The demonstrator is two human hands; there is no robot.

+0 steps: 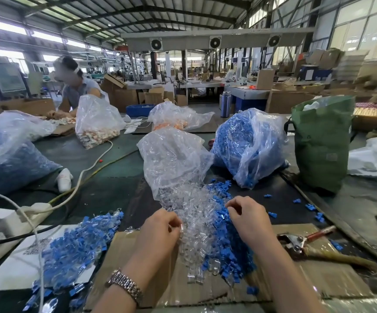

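A dark green counter (pixel 115 172) fills the lower view and carries everything in hand. On its left edge lies a big plastic bag of dark blue parts (pixel 9 163). At the middle a clear bag (pixel 174 159) lies on its side with its mouth toward the person, and just to its right stands a bag of bright blue parts (pixel 248 141). A green sack (pixel 320 150) stands upright further right, apart from both. A flat cardboard sheet (pixel 137 251) lies on the counter right in front of the person. The pile of clear pieces (pixel 194 213) spills from the clear bag's mouth down onto this sheet, and a heap of blue pieces (pixel 232 251) lies against its right side, the two touching and partly mixed. A separate heap of blue-and-clear parts (pixel 74 247) lies to the left on a white sheet, near a white power strip (pixel 9 222). The left hand (pixel 160 231), a metal watch (pixel 125 283) on its wrist, rests at the left edge of the clear pile, its fingers curled and pinching a clear piece (pixel 180 227). The right hand (pixel 248 218) is over the seam between clear and blue; its fingers are bent down into the pieces, and whether they grip one cannot be told. Red-handled pliers (pixel 300 241) lie on the cardboard just right of the right forearm. A few stray blue pieces are scattered on the counter beyond them.
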